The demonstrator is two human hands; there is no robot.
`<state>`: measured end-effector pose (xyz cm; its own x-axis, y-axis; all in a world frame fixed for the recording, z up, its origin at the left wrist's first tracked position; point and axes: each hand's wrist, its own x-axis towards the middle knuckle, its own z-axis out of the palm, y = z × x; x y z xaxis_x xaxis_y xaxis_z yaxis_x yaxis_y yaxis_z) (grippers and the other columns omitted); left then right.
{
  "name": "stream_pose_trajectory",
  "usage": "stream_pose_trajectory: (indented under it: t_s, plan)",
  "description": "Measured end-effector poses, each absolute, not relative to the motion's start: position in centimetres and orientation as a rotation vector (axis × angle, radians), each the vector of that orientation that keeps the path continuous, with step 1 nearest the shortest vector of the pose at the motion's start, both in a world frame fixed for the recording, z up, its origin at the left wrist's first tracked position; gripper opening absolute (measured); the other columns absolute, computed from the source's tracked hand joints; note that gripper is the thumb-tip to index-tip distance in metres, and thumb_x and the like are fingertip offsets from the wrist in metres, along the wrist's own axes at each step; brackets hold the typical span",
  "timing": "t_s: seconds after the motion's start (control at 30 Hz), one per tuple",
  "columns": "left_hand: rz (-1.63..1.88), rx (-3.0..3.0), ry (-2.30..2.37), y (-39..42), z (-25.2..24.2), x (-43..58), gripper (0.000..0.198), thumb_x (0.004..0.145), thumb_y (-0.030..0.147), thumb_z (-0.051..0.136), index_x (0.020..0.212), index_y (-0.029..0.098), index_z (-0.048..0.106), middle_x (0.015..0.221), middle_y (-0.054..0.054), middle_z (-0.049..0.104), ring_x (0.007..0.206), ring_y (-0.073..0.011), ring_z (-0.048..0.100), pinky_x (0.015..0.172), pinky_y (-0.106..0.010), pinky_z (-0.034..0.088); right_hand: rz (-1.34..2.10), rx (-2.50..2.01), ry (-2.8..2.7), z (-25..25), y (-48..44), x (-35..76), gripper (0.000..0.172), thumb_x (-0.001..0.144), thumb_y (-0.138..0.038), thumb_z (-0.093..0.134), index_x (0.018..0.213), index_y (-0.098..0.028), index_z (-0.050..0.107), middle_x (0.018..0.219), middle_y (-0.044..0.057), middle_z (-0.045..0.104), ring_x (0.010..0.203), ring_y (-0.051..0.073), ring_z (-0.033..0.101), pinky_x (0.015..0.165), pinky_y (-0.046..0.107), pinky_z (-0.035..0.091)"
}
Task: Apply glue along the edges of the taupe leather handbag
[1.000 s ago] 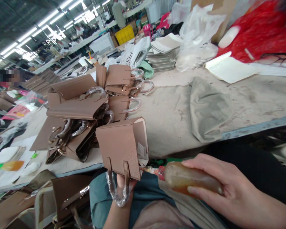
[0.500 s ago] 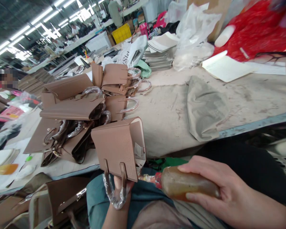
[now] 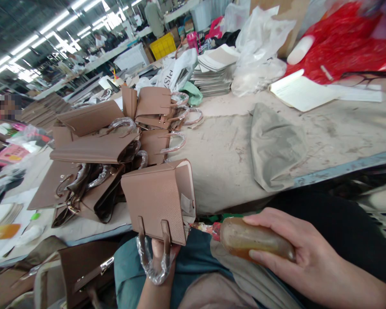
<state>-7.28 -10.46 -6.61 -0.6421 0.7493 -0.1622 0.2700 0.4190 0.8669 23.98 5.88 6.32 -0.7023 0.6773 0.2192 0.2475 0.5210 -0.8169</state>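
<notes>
While a left hand (image 3: 161, 253) holds up a brown handbag (image 3: 152, 201), a right hand (image 3: 297, 251) aims a squeeze bottle (image 3: 255, 242) at its corner

The handbag is in the air over the person's lap, in front of the near edge of a table. It is upside down, with its two handles (image 3: 157, 274), wrapped in clear plastic, hanging toward the person. Its right side gapes, showing a pale lining (image 3: 187, 182). The left hand grips it from below, behind the handles; most of its fingers are hidden by the bag.

The right hand is wrapped around the bottle, which lies almost level and is cloudy with an amber tint. Its crusted nozzle (image 3: 201, 227), with a red collar, points left to the handbag's lower right corner. Whether the tip touches the bag, I cannot tell.

Below are teal trousers (image 3: 196, 251). On the cloth-covered table (image 3: 220, 141), a heap of similar brown bags (image 3: 93, 148) lies to the left, and a crumpled gray-green cloth (image 3: 275, 148) to the right. More brown bags (image 3: 86, 270) sit at lower left, below the table's edge.

Farther back stand a stack of sheets (image 3: 210, 81) and a clear plastic bag (image 3: 260, 51). An open notebook (image 3: 304, 91), dark-framed glasses (image 3: 369, 77) and a bright red plastic bag (image 3: 347, 53) lie at far right. Beyond, a yellow crate (image 3: 162, 46) and a standing person (image 3: 154, 19) appear in a large workroom under long ceiling lights (image 3: 54, 22).
</notes>
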Motion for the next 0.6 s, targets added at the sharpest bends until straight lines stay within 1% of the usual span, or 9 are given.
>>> stream_pose_trajectory:
  t_s: [0.07, 0.1, 0.2, 0.3, 0.4, 0.47, 0.6]
  plan:
    - [1.185, 0.824, 2.115, -10.8, -6.4, -6.9, 0.057, 0.068, 0.068, 0.072, 0.115, 0.037, 0.069, 0.128, -0.006, 0.066, 0.138, -0.0396, 0.042, 0.099, -0.064, 0.049, 1.052, -0.725, -2.238, 6.2, 5.7, 23.9, 0.037, 0.084, -0.018, 0.064, 0.119, -0.028, 0.055, 0.091, -0.001, 0.065, 0.078, 0.011, 0.065, 0.067, 0.019, 0.055]
    - [1.207, 0.778, 2.084, -10.8, -6.3, -6.9, 0.058, 0.069, 0.069, 0.07, 0.118, 0.038, 0.067, 0.13, -0.006, 0.065, 0.137, -0.0396, 0.043, 0.099, -0.064, 0.05, 1.031, -0.719, -2.243, 6.1, 5.6, 23.8, 0.037, 0.085, -0.018, 0.063, 0.12, -0.027, 0.054, 0.092, 0.0, 0.065, 0.078, 0.012, 0.065, 0.067, 0.02, 0.055]
    - [1.275, 0.621, 1.97, -10.4, -5.9, -7.1, 0.06, 0.076, 0.075, 0.058, 0.128, 0.045, 0.06, 0.134, -0.002, 0.063, 0.135, -0.0377, 0.047, 0.094, -0.062, 0.053, 0.969, -0.742, -2.249, 5.7, 5.4, 24.0, 0.037, 0.086, -0.017, 0.062, 0.122, -0.025, 0.054, 0.094, 0.002, 0.065, 0.079, 0.012, 0.065, 0.068, 0.02, 0.056]
    - [1.286, 0.528, 1.939, -9.7, -5.8, -7.6, 0.064, 0.075, 0.081, 0.05, 0.131, 0.049, 0.057, 0.13, -0.002, 0.065, 0.133, -0.0374, 0.049, 0.095, -0.062, 0.053, 0.953, -0.746, -2.226, 5.3, 5.0, 24.0, 0.037, 0.087, -0.019, 0.063, 0.123, -0.025, 0.053, 0.097, 0.002, 0.065, 0.081, 0.012, 0.065, 0.07, 0.02, 0.056]
    - [1.346, 0.351, 1.85, -9.4, -6.1, -7.9, 0.074, 0.071, 0.087, 0.046, 0.134, 0.048, 0.055, 0.129, -0.003, 0.066, 0.138, -0.0378, 0.043, 0.1, -0.063, 0.049, 0.97, -0.726, -2.204, 4.7, 4.4, 23.9, 0.037, 0.089, -0.021, 0.061, 0.124, -0.025, 0.052, 0.096, 0.002, 0.065, 0.082, 0.012, 0.065, 0.071, 0.02, 0.056]
    - [1.378, 0.29, 1.771, -9.5, -6.3, -7.9, 0.079, 0.071, 0.09, 0.041, 0.137, 0.048, 0.052, 0.133, -0.003, 0.063, 0.14, -0.0372, 0.039, 0.103, -0.062, 0.046, 0.951, -0.759, -2.213, 4.2, 4.1, 23.9, 0.035, 0.089, -0.022, 0.06, 0.124, -0.024, 0.052, 0.096, 0.003, 0.064, 0.082, 0.012, 0.065, 0.071, 0.021, 0.057]
    - [1.365, 0.315, 1.673, -9.7, -6.5, -8.0, 0.078, 0.073, 0.091, 0.034, 0.139, 0.052, 0.048, 0.135, 0.0, 0.061, 0.14, -0.0352, 0.04, 0.11, -0.063, 0.038, 0.893, -0.824, -2.216, 3.7, 3.8, 24.1, 0.035, 0.089, -0.023, 0.062, 0.123, -0.024, 0.053, 0.097, 0.004, 0.064, 0.084, 0.014, 0.065, 0.072, 0.023, 0.057]
